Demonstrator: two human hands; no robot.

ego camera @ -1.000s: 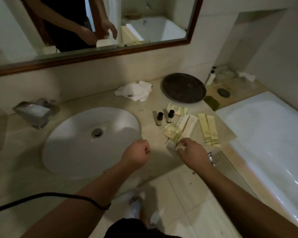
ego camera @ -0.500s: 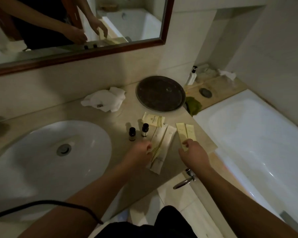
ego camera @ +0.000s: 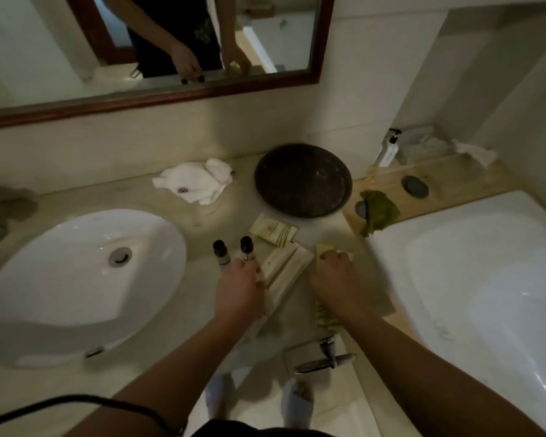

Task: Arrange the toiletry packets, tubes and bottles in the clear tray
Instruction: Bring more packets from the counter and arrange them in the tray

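Note:
Two small bottles with black caps [ego camera: 221, 252] [ego camera: 246, 247] stand on the beige counter. Right of them lie two long cream packets [ego camera: 289, 266] side by side, and a shorter cream packet [ego camera: 273, 230] lies beyond them. My left hand [ego camera: 238, 288] grips the near left end of the long packets, fingertips close to the right bottle. My right hand [ego camera: 334, 279] lies over the striped packets [ego camera: 323, 313], whose ends stick out past my fingertips and under my wrist. I cannot make out a clear tray.
A white sink basin [ego camera: 76, 279] fills the left. A dark round plate [ego camera: 303, 181] and a crumpled white towel [ego camera: 196, 181] sit at the back. A bathtub [ego camera: 470, 279] lies right, with a green cloth [ego camera: 379, 212] and pump bottle [ego camera: 388, 149] on its ledge. A door handle [ego camera: 325, 361] juts below the counter edge.
My left hand has slid onto the near end of the long packets. My right hand has moved forward and now covers the striped packets it was pinching.

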